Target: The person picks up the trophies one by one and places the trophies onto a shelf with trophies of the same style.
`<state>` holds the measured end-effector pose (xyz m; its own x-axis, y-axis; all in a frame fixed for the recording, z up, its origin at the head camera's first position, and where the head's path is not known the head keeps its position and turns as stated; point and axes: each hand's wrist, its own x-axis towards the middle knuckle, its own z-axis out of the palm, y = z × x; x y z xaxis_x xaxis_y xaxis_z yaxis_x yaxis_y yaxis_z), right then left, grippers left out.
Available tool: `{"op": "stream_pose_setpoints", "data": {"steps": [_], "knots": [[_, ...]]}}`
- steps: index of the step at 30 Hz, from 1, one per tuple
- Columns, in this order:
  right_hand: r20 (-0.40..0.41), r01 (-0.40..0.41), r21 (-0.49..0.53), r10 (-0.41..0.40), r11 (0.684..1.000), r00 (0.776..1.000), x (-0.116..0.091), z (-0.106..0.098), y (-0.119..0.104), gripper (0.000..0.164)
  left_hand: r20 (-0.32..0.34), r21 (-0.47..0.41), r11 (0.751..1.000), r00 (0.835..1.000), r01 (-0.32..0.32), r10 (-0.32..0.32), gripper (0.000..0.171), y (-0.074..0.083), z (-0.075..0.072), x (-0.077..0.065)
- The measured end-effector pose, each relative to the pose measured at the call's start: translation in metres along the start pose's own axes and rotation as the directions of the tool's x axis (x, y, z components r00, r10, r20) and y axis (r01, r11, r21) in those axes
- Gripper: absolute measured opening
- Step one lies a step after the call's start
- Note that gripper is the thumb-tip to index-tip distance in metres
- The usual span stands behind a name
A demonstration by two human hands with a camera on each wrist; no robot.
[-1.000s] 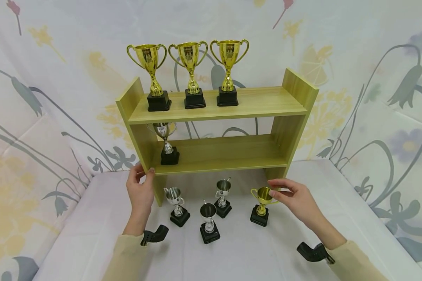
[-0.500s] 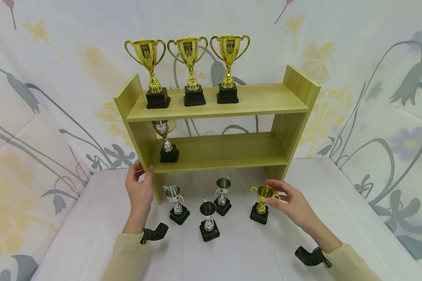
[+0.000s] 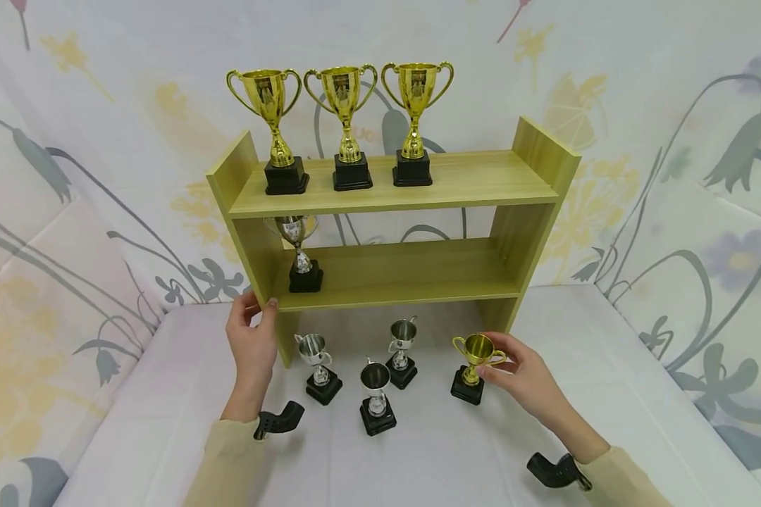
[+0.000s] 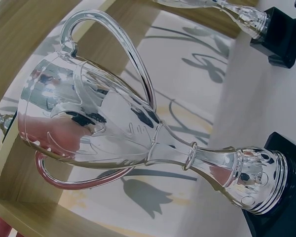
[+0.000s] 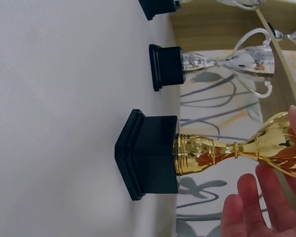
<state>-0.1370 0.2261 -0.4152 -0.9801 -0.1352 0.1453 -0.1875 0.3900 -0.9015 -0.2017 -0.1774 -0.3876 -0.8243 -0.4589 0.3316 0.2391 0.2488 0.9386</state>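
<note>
On the white desk [image 3: 431, 458], a small gold trophy [image 3: 471, 377] stood near three silver trophies [image 3: 375, 382], its cup pinched by the right hand [image 3: 526, 377]. The left hand [image 3: 251, 345] gripped the wooden shelf [image 3: 412, 274].

Head view, upper centre: faint pinkish lettering [image 3: 363, 135] on the patterned backdrop [image 3: 475, 77], between the middle gold trophy [image 3: 341, 91] and right gold trophy [image 3: 416, 84]. Looks like "uo"; reading unsure. Darker patches on both cup fronts, too small to read. Silver trophy [image 4: 103, 113], left wrist view, left half: raised design, nothing legible. Small gold trophy [image 5: 202, 150], right wrist view, right side: likewise nothing legible.
</note>
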Motion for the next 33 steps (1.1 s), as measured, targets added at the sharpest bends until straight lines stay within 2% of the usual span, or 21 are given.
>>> {"op": "stream_pose_setpoints", "data": {"steps": [5, 9, 13, 17, 23, 29, 33], "knots": [[-0.019, -0.013, 0.011, 0.014, 1.000, 1.000, 0.000, 0.003, 0.003, 0.057, 0.009, -0.020, 1.000, 1.000, -0.014, 0.014, 0.029, 0.002, -0.001, 0.000], [-0.022, -0.045, 0.020, 0.045, 0.999, 0.999, 0.001, 0.006, 0.004, 0.058, 0.007, -0.030, 0.999, 1.000, -0.021, 0.021, 0.029, -0.003, -0.001, 0.002], [-0.006, -0.082, 0.042, 0.082, 0.996, 0.997, 0.002, 0.009, 0.006, 0.057, 0.007, -0.027, 0.999, 1.000, -0.018, 0.018, 0.029, -0.003, -0.001, 0.003], [0.008, -0.082, 0.055, 0.082, 0.995, 0.997, 0.003, 0.011, 0.010, 0.052, 0.004, -0.023, 0.999, 1.000, -0.024, 0.024, 0.029, -0.003, 0.000, 0.002], [0.001, -0.100, 0.018, 0.100, 0.995, 0.995, 0.005, 0.013, 0.018, 0.041, 0.004, -0.046, 0.998, 0.999, -0.050, 0.051, 0.026, -0.004, 0.000, 0.002], [-0.011, -0.126, -0.043, 0.125, 0.991, 0.992, 0.006, 0.016, 0.019, 0.032, 0.003, -0.042, 0.998, 0.999, -0.044, 0.044, 0.026, -0.004, -0.001, 0.001], [-0.006, -0.165, -0.049, 0.165, 0.985, 0.986, 0.006, 0.017, 0.019, 0.029, 0.006, -0.035, 0.999, 0.999, -0.032, 0.032, 0.026, -0.003, -0.001, 0.001]]}}
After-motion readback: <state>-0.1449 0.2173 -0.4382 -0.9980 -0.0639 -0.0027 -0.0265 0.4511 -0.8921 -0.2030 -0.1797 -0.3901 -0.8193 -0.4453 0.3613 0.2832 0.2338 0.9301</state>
